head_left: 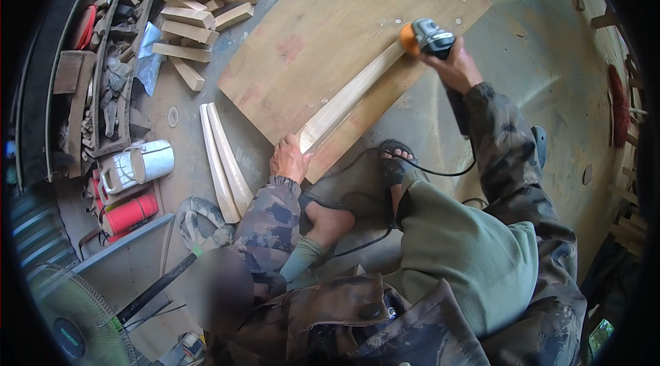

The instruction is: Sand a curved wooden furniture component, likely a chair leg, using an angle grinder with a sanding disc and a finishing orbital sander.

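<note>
A long, pale, tapered wooden piece (354,94) lies slantwise on a plywood board (323,29). My left hand (289,158) is closed around its near end, by the board's front corner. My right hand (457,70) grips an angle grinder (433,39) with an orange disc, at the wood's far end. Whether the disc touches the wood I cannot tell. A black cord (440,173) runs from my right side past my sandalled foot.
Two shaped wooden legs (223,159) lie left of the board. Beyond them is a pile of wood offcuts (196,25). At left are a white bucket (152,161), a red cylinder (130,213) and a cluttered shelf (113,91). A fan (75,318) stands at lower left.
</note>
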Tool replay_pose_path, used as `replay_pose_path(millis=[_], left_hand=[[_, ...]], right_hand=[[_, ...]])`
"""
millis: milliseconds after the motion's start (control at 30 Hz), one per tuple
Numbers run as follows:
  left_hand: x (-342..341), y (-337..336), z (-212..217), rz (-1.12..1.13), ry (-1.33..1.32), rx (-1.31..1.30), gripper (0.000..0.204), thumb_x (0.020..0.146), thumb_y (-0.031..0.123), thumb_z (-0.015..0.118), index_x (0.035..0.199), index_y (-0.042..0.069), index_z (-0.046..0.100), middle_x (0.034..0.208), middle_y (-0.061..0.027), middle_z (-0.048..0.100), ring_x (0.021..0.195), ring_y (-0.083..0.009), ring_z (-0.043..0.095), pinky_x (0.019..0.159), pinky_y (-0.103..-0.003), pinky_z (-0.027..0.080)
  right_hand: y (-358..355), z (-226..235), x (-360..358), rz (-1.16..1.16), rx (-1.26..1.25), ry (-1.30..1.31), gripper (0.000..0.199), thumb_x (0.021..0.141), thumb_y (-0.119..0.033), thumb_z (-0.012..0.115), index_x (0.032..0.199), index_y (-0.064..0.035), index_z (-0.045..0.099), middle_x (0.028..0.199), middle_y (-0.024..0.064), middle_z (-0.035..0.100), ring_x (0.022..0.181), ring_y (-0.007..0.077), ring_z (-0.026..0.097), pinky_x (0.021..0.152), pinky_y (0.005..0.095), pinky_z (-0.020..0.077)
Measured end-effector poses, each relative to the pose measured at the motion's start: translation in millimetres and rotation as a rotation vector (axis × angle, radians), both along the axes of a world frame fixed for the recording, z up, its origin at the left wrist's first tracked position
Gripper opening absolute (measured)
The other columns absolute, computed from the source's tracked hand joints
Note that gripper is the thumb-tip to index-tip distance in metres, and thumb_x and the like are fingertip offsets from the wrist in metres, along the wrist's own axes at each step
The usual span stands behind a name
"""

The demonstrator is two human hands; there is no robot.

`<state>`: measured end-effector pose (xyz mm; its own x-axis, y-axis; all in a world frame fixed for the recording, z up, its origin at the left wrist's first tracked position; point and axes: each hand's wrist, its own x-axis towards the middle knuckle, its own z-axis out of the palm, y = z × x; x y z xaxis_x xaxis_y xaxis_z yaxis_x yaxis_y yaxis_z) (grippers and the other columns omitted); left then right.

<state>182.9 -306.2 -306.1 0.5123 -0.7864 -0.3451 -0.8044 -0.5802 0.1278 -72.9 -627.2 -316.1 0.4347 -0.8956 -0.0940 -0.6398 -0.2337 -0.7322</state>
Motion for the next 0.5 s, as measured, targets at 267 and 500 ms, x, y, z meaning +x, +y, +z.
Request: replay_pose_path(millis=[267, 500], left_hand=[[8, 1, 4, -0.018, 0.033, 0.085, 0.048, 0.075, 0.02, 0.075, 0.107, 0.0, 0.045, 0.11, -0.0228, 0.056, 0.108, -0.039, 0.054, 0.089, -0.045, 0.046], [6, 5, 2, -0.037, 0.017, -0.03, 0.05, 0.072, 0.017, 0.077, 0.108, -0.001, 0.047, 0.103, -0.0251, 0.057, 0.102, -0.0426, 0.055, 0.085, -0.047, 0.046]], right_hand=[[152, 33, 47, 0.556, 0.082, -0.087, 0.061, 0.075, -0.029, 0.076, 0.114, -0.0035, 0.036, 0.085, 0.0259, 0.061, 0.083, 0.0435, 0.062, 0.072, 0.0487, 0.0498], [69, 11, 18, 0.236, 0.029, -0.002, 0.073, 0.072, -0.03, 0.078, 0.126, -0.006, 0.035, 0.09, 0.0261, 0.063, 0.086, 0.0442, 0.063, 0.071, 0.0496, 0.0509]])
